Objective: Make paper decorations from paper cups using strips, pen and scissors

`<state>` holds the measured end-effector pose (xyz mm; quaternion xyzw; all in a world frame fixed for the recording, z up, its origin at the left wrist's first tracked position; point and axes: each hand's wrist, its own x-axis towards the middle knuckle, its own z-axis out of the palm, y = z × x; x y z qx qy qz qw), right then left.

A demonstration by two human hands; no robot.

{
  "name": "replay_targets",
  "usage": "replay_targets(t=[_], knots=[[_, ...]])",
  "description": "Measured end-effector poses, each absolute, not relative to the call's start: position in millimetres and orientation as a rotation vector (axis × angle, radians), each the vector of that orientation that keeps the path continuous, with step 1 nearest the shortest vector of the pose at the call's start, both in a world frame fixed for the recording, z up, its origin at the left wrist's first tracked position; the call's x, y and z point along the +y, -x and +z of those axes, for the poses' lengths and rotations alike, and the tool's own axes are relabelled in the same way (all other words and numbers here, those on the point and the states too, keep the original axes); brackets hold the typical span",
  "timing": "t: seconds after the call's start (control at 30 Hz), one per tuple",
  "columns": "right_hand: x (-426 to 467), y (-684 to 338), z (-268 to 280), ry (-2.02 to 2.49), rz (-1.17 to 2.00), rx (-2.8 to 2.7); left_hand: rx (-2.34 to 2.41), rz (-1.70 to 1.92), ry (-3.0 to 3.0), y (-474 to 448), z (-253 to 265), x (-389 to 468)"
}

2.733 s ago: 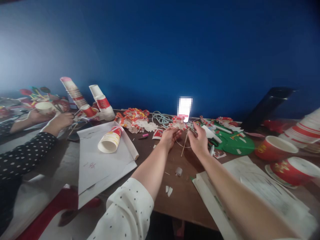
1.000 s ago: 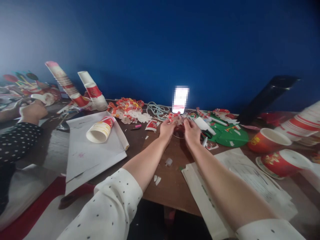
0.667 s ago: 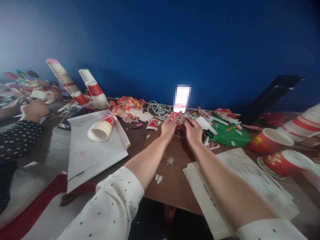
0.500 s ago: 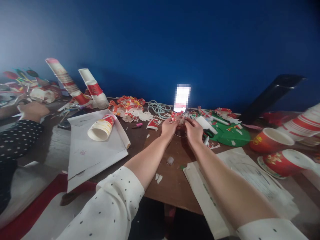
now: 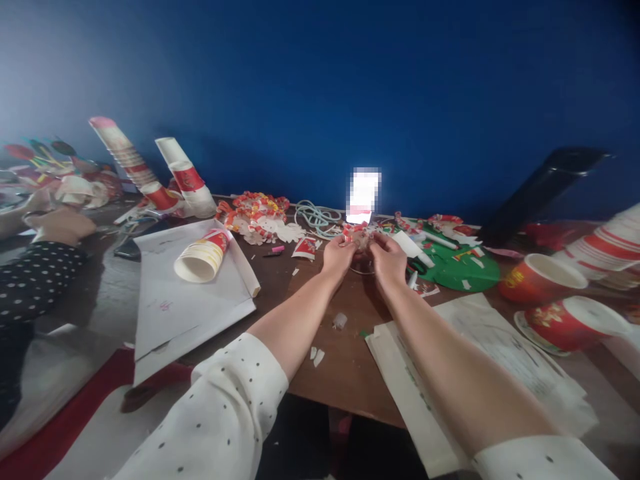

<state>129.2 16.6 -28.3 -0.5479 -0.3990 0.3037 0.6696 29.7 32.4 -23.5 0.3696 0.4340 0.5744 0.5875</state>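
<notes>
My left hand (image 5: 339,256) is closed, its fingertips pinching a small red-and-white cut paper piece (image 5: 357,235). From the other side my right hand (image 5: 388,261) is closed too, its thumb and fingers at the edge of the same piece. Exact shape and folds of the paper are too small to make out. Behind it stands a bright, blurred-out screen (image 5: 363,193). Left of my hands lies a red-and-white paper scrap (image 5: 306,248); black-handled scissors (image 5: 417,266) rest just right of them, partly covered.
A paper cup (image 5: 203,259) lies on white sheets (image 5: 185,320) at left. Cut paper is heaped (image 5: 260,217) near light-blue cord (image 5: 317,217). A green disc (image 5: 463,270), red cups (image 5: 543,280) and papers (image 5: 480,347) are at right. A co-worker's hand (image 5: 63,223) is far left.
My hands stay in almost the same place, with the fingers shifting only slightly on the paper piece. The view has moved a little. At far left the co-worker's hand has moved slightly.
</notes>
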Motion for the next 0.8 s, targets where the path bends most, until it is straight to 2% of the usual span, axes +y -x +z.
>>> replay_targets(t=[0.57, 0.8], knots=[[14.9, -126.1, -26.5, 1.252, 0.671, -0.977, 1.017, 1.321, -0.801, -28.5, -21.0, 33.8], [15.4, -132.1, -28.4, 1.326, 0.514, -1.037, 1.034, 1.286, -0.827, -29.0, -17.4, 30.8]])
